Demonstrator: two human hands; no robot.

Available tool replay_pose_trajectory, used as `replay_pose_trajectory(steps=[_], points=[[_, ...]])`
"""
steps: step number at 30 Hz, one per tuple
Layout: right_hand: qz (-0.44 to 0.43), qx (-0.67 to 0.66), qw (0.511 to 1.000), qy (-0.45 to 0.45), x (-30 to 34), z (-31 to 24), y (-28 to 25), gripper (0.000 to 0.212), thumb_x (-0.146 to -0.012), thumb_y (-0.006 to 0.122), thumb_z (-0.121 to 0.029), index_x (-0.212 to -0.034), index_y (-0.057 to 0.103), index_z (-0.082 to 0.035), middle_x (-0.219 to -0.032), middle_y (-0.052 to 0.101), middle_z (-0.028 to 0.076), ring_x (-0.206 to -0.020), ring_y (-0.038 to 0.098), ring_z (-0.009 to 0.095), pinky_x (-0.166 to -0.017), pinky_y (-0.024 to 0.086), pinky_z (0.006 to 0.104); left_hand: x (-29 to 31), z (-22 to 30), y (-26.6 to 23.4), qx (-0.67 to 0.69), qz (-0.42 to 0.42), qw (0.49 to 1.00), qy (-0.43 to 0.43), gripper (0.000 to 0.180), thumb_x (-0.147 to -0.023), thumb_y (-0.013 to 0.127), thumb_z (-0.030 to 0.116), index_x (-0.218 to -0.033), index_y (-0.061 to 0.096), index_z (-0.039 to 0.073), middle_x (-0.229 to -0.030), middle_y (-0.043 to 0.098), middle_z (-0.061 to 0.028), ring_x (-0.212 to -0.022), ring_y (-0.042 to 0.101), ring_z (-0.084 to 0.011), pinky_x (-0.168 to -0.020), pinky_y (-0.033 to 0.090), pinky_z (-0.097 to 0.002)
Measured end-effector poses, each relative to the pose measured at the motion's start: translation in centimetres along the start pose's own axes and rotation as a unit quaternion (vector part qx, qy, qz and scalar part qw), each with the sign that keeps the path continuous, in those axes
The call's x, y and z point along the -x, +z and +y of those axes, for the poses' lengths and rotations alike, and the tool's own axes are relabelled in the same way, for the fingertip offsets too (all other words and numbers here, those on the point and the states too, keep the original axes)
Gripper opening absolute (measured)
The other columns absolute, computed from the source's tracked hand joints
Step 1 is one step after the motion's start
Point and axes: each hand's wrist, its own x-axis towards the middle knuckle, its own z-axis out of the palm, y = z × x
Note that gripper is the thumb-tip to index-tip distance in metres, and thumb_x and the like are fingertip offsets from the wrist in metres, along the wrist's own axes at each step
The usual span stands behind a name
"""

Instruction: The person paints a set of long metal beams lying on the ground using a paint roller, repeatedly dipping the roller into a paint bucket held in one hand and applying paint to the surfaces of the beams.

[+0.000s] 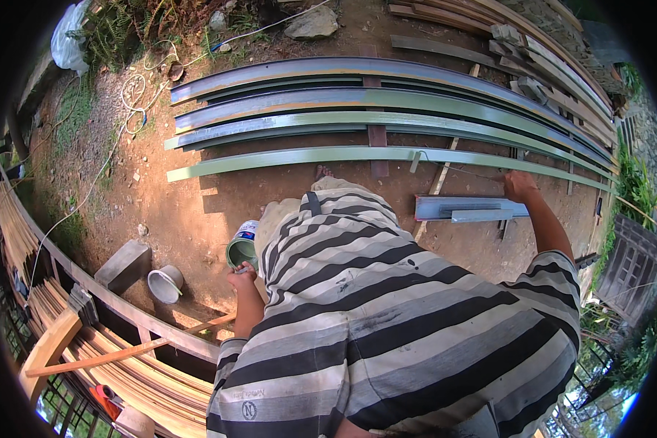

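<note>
Along the near edge of the beams (306,120), the roller (415,162) sits at the nearest beam (270,158), its thin handle clenched in the right hand (520,187); contact is hard to tell. The left hand (242,274) grasps the can (245,232) near its rim. Long, light strokes and a level can should limit drips.

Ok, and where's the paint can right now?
In the head view, the paint can is left of centre, right by the left hand, between the pale bucket and the striped shirt.
</note>
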Motion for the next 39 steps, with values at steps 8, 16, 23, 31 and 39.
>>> replay_pose_trajectory(steps=[8, 16, 23, 31, 39], points=[[0.049, -0.114, 0.992, 0.005, -1.1, 1.0, -1.1, 0.066, -0.087, 0.059, -0.014, -0.15, 0.049, -0.031, -0.105, 0.072, 0.02, -0.099, 0.069, 0.04, -0.089, 0.054, 0.0507, -8.7, -3.6, -1.0, -0.052, -0.073, 0.993, 0.077, 0.024, -0.1, 0.039, 0.026, -0.087, 0.039, 0.006, -0.081, 0.046, -0.0097, -0.069, 0.045, -0.023, -0.07, 0.052, -0.0446], [0.105, -0.122, 0.984, -0.073, -10.1, -3.8, -6.4, 0.053, -0.097, 0.062, -0.031, -0.148, 0.051, -0.036, -0.099, 0.073, 0.016, -0.094, 0.068, 0.039, -0.082, 0.054, 0.0503, -6.2, -4.3, -2.9, -0.046, -0.104, 0.991, 0.072, 0.011, -0.095, 0.038, 0.012, -0.095, 0.044, 0.003, -0.09, 0.047, -0.0106, -0.077, 0.047, -0.0251, -0.078, 0.053, -0.0456], [0.11, -0.126, 0.978, -0.123, -18.7, -15.6, -14.8, 0.05, -0.097, 0.058, -0.028, -0.147, 0.052, -0.035, -0.099, 0.072, 0.018, -0.095, 0.068, 0.039, -0.084, 0.053, 0.0513, -0.1, -3.8, -2.2, 0.072, -0.077, 0.994, 0.017, 0.012, -0.094, 0.046, 0.015, -0.091, 0.042, 0.004, -0.09, 0.048, -0.0108, -0.083, 0.05, -0.0289, -0.085, 0.053, -0.048], [0.156, -0.148, 0.961, -0.175, -28.2, -28.5, -23.7, 0.05, -0.094, 0.056, -0.026, -0.144, 0.057, -0.032, -0.111, 0.072, 0.019, -0.105, 0.068, 0.039, -0.094, 0.053, 0.0491, 1.3, -2.4, -1.3, 0.125, 0.012, 0.992, -0.004, 0.026, -0.098, 0.047, 0.033, -0.081, 0.049, 0.013, -0.066, 0.046, 0.0021, -0.06, 0.046, -0.0152, -0.063, 0.052, -0.0326], [0.148, -0.092, 0.955, -0.24, -34.5, -39.6, -35.9, 0.049, -0.093, 0.058, -0.023, -0.142, 0.06, -0.027, -0.116, 0.071, 0.02, -0.112, 0.066, 0.038, -0.099, 0.051, 0.0495, 0.1, -0.6, -0.3, 0.161, 0.046, 0.986, -0.007, 0.029, -0.099, 0.047, 0.034, -0.08, 0.048, 0.012, -0.069, 0.045, 0.0012, -0.067, 0.048, -0.0175, -0.069, 0.052, -0.0365]])
